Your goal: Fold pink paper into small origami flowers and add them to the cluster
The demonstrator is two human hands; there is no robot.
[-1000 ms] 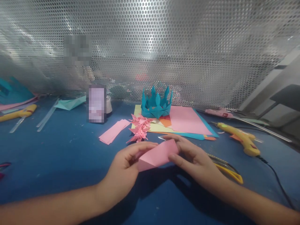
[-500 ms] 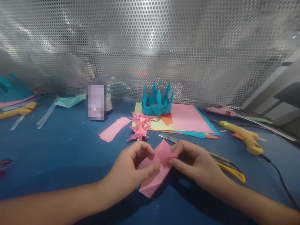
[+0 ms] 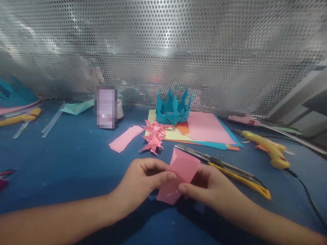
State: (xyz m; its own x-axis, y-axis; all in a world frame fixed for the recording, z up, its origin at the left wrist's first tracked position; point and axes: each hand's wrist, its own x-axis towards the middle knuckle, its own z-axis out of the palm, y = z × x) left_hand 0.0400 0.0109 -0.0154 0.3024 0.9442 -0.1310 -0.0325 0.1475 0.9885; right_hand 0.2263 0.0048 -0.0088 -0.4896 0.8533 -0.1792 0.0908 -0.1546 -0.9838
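Observation:
A strip of pink paper (image 3: pixel 184 166) is held above the blue table, tilted, between both hands. My left hand (image 3: pixel 146 185) pinches its left edge, the thumb lying on top. At the right edge my right hand (image 3: pixel 209 185) grips it with the thumb in front and the fingers behind, mostly hidden. Just past the paper lies a yellow-handled utility knife (image 3: pixel 230 170), close to my right hand. Several folded pink paper flowers (image 3: pixel 153 137) sit in a cluster beyond my hands, beside a fanned stack of pink strips (image 3: pixel 125 139).
A blue paper crown (image 3: pixel 173 110) stands on coloured sheets (image 3: pixel 212 127). To the right lies a yellow glue gun (image 3: pixel 268 148) with its cord. A blurred-out phone (image 3: pixel 105 107) leans on a white roll (image 3: pixel 120 109). Glue sticks (image 3: pixel 53 119) lie left. Perforated metal (image 3: pixel 163 41) walls the back.
The pink paper, creased and spread before, now shows a flat, narrower face. My right hand has shifted its grip lower on it, and more of the utility knife shows.

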